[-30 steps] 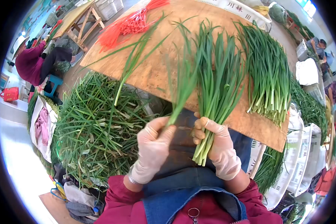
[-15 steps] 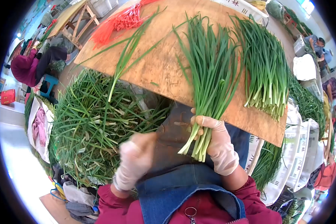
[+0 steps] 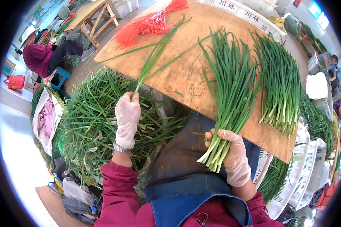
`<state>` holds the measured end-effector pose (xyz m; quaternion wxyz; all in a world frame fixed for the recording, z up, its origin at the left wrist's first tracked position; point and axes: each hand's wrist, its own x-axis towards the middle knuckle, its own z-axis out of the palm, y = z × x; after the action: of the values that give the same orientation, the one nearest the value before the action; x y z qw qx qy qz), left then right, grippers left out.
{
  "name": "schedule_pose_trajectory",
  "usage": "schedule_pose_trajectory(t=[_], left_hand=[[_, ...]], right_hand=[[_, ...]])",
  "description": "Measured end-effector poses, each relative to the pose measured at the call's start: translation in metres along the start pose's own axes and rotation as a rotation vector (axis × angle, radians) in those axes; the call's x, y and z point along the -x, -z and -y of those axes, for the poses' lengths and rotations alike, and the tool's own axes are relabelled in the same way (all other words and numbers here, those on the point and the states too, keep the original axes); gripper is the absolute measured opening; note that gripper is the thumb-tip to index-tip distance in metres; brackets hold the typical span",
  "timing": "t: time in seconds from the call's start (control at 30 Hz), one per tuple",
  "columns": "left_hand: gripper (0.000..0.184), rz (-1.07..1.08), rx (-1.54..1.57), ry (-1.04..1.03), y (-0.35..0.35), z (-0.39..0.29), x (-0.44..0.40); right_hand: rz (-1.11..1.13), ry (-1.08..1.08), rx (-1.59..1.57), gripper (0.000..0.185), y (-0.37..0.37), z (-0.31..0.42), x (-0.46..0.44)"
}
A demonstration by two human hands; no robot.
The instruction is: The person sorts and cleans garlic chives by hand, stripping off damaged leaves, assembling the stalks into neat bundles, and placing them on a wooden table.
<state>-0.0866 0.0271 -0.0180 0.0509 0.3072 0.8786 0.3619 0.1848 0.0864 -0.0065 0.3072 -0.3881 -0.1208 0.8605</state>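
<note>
My gloved right hand (image 3: 234, 153) is wrapped round the pale stem ends of a thick bunch of garlic chives (image 3: 233, 90), whose green leaves lie over the wooden board (image 3: 178, 77). With thumb and fingertips, my gloved left hand (image 3: 128, 115) pinches the base of a few loose chive stalks (image 3: 153, 60) at the board's left edge. A second bunch of garlic chives (image 3: 280, 81) rests on the board to the right, stems towards me. Red plastic ties (image 3: 151, 25) lie in a pile at the board's far left.
A big heap of chive leaves and scraps (image 3: 91, 125) stands below the board on the left. White crates (image 3: 297, 174) are stacked at the right, with more chives (image 3: 276, 176) beside them. A person in a white hat (image 3: 39, 56) sits on a blue stool at the far left.
My left hand has moved forward and taken hold of the loose stalks at the board's edge. My right hand keeps its grip on the bunch. The whole view has shifted slightly.
</note>
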Motion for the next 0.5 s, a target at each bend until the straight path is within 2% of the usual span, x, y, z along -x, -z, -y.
schedule_pose_trajectory(t=[0.1, 0.13, 0.23, 0.33, 0.37, 0.4, 0.43, 0.5], left_hand=[[0.024, 0.251, 0.623, 0.276, 0.000, 0.000, 0.003], [0.021, 0.267, 0.730, 0.294, 0.001, -0.007, 0.013], [0.020, 0.405, 0.951, 0.277, 0.009, -0.031, 0.051], [0.019, 0.525, 0.998, 0.315, 0.017, -0.064, 0.088], [0.022, 0.498, 0.946, 0.265, 0.012, -0.071, 0.101], [0.027, 0.444, 0.905, 0.077, 0.000, -0.070, 0.115], [0.031, 0.469, 0.730, -0.053, -0.005, -0.070, 0.125], [0.030, 0.393, 0.626, -0.459, -0.022, -0.075, 0.139]], right_hand=[[0.057, -0.064, 0.013, 0.022, 0.001, 0.004, -0.001], [0.063, -0.046, -0.024, 0.025, 0.004, 0.002, -0.005], [0.147, 0.046, -0.102, 0.028, 0.004, -0.003, -0.009], [0.141, 0.066, -0.094, 0.032, 0.002, -0.003, -0.006], [0.146, 0.077, -0.100, 0.033, 0.002, -0.003, -0.005], [0.113, 0.109, -0.077, 0.031, 0.001, -0.003, -0.004], [0.081, 0.141, -0.053, 0.030, 0.000, -0.004, -0.003], [0.014, 0.201, -0.004, 0.028, 0.000, -0.004, 0.000]])
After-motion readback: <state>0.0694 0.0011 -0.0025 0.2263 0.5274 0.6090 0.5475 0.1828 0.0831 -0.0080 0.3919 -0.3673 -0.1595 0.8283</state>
